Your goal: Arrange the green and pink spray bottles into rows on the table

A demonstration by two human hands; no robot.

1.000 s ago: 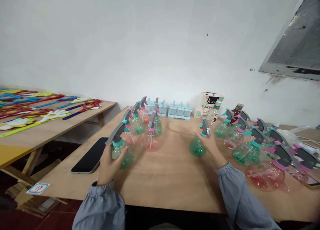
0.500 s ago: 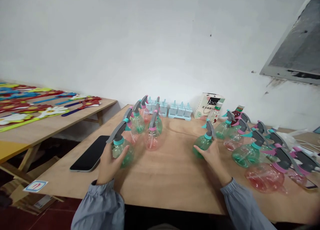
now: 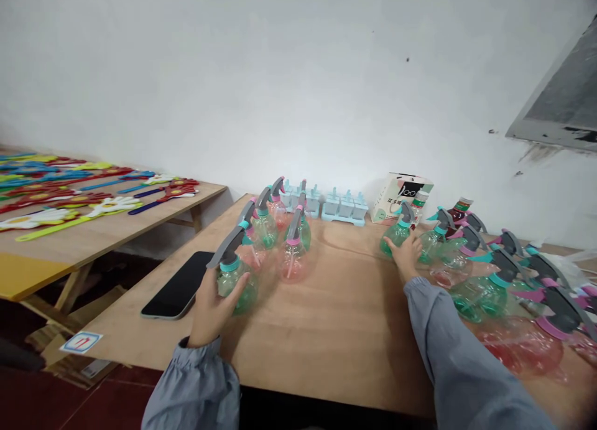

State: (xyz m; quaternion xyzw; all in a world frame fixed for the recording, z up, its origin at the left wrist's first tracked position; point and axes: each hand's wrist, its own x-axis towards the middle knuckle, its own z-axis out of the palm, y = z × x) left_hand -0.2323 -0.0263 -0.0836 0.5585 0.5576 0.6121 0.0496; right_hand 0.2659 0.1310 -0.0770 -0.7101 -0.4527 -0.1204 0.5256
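Looks to me like the step in hand is positioning spray bottles, one per hand, on the counter. I'd say the next move calls for a light, steady hold on the right-hand one, since other bottles crowd the right of the frame. That green bottle, right of centre, is sprayer-up, just beyond the right hand, with the thumb across its near side and the fingers gripping it (can't tell if its base touches the counter). Left of centre, the left hand has its fingers wrapped around a second green bottle, black phone just beside.
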